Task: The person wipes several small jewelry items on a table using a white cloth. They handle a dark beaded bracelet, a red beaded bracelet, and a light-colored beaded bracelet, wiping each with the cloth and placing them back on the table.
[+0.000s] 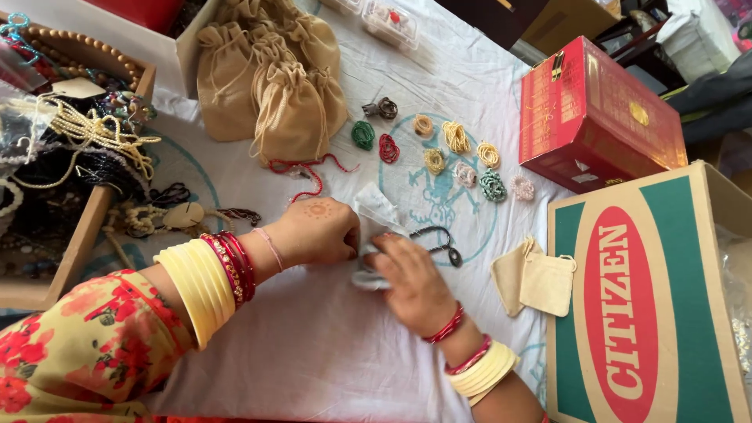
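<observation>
My left hand point(319, 233) and my right hand point(409, 278) meet over a white cloth-covered table point(313, 345). Both grip a small clear plastic pouch point(374, 211) between them, its top edge sticking up above my fingers. A dark beaded string point(440, 240) lies just right of my right hand. A red beaded string point(307, 170) lies on the cloth just above my left hand. Both wrists carry yellow and red bangles.
Several small coiled bead strings point(458, 149) in green, red, yellow and pink lie beyond my hands. Tan drawstring bags point(270, 78) are heaped at the back. A wooden tray of necklaces point(55, 141) sits left. A red box point(599, 117), a green and red carton point(642, 313) and two small cloth pouches point(536, 278) stand right.
</observation>
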